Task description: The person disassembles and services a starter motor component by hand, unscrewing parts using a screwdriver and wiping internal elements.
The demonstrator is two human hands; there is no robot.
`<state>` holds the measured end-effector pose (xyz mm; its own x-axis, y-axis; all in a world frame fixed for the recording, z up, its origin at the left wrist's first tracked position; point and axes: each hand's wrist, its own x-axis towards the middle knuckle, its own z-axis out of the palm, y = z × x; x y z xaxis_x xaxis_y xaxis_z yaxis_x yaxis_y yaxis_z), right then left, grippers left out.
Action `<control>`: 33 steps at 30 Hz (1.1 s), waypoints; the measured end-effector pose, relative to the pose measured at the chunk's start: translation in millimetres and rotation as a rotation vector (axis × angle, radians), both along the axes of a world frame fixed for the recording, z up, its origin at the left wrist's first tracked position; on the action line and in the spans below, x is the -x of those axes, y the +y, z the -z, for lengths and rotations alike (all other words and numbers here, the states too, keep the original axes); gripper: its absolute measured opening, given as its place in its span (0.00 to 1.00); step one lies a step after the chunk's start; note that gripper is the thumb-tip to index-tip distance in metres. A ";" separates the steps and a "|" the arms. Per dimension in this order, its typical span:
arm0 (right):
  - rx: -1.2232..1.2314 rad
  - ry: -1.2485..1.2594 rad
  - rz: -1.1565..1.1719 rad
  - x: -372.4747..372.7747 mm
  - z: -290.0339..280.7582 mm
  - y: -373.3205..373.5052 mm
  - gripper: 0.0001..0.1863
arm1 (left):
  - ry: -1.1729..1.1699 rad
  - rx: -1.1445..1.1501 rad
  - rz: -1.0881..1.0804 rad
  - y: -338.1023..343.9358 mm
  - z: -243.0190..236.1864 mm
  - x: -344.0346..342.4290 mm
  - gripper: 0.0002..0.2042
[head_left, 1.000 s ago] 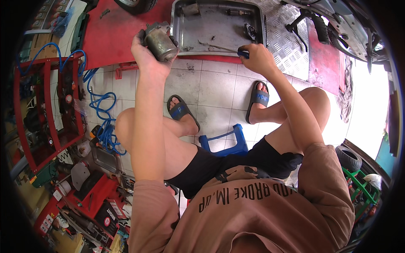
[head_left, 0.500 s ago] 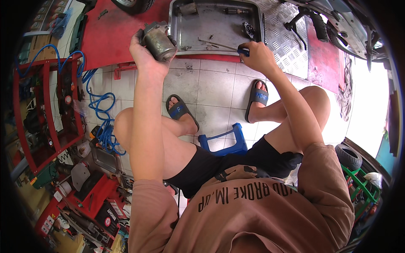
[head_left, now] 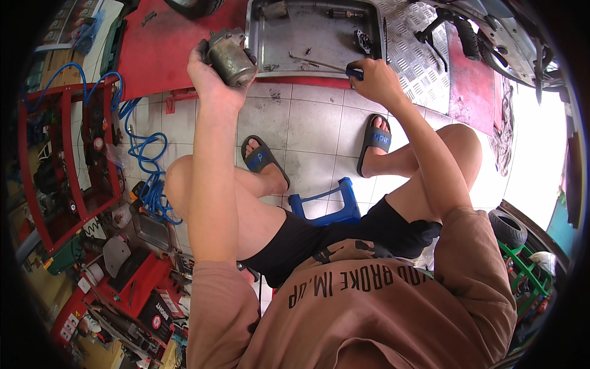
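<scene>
My left hand [head_left: 215, 83] is closed round a cylindrical, dull metal motor housing [head_left: 228, 58], held at the left end of a steel tray [head_left: 257, 24]. My right hand [head_left: 378, 80] grips a tool with a blue-and-black handle [head_left: 355, 73]; its long thin shaft reaches leftward over the tray. In the tray lie a metal cylinder [head_left: 275, 11], a dark shaft-like part [head_left: 341, 13], a dark assembly [head_left: 362, 40] and several small pieces [head_left: 310, 51].
A red platform [head_left: 153, 55] bears the tray, beside checker plate [head_left: 412, 74] and a motorcycle [head_left: 498, 37]. Below are a blue stool [head_left: 322, 215] and tiled floor. At left stand a red rack [head_left: 55, 160], coiled blue hose [head_left: 147, 147] and cluttered tools; tyres [head_left: 507, 227] at right.
Both hands, with the housing and the tool, have shifted very slightly up in the picture, along with the tray and surroundings. The grips look the same.
</scene>
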<state>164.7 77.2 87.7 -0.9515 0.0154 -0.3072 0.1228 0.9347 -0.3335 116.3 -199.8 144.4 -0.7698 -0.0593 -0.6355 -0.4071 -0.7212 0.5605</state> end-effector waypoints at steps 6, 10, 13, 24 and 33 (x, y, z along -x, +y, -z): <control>-0.007 0.008 0.000 0.7 5.0 1.4 0.16 | 0.008 0.004 -0.007 0.6 -0.7 -0.9 0.19; -0.009 0.012 0.014 0.8 6.6 2.6 0.16 | -0.009 0.001 -0.016 0.8 -1.5 -0.7 0.19; -0.015 0.014 0.016 1.3 4.0 2.8 0.16 | -0.008 0.003 -0.023 0.6 -1.4 -0.7 0.19; -0.029 0.024 0.022 1.0 3.7 2.9 0.15 | -0.006 0.000 -0.017 -0.3 1.6 -0.8 0.19; 0.013 0.052 0.027 3.1 18.7 7.0 0.14 | -0.015 0.022 -0.022 2.1 -1.4 -2.3 0.19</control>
<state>161.6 84.2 69.0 -0.9656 0.0377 -0.2574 0.1301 0.9268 -0.3523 118.6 -197.7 145.8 -0.7585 -0.0908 -0.6454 -0.3996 -0.7176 0.5705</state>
